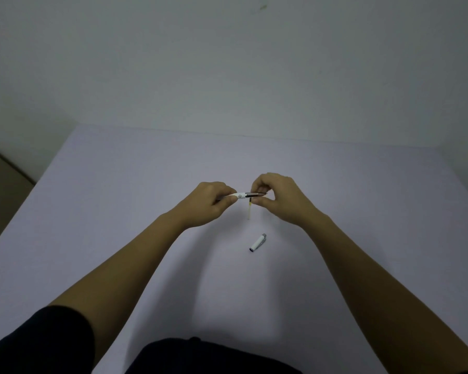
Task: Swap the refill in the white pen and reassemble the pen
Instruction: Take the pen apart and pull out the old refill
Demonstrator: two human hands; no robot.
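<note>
White pen cap (pixel 258 242); yellow refill (pixel 249 210); lilac table (pixel 119 184).

The scene is seen through a single wide-angle view, taken from head height and directed forward and down. The table (pixel 119 211) is looked at from its near edge, and its far edge is met by the wall (pixel 227 63) in the upper half of the picture. Both forearms are seen entering from the bottom corners and converging near the centre. The dark clothing (pixel 214 357) of the wearer is caught at the lower edge. No second view is provided, so nothing is shared.
</note>
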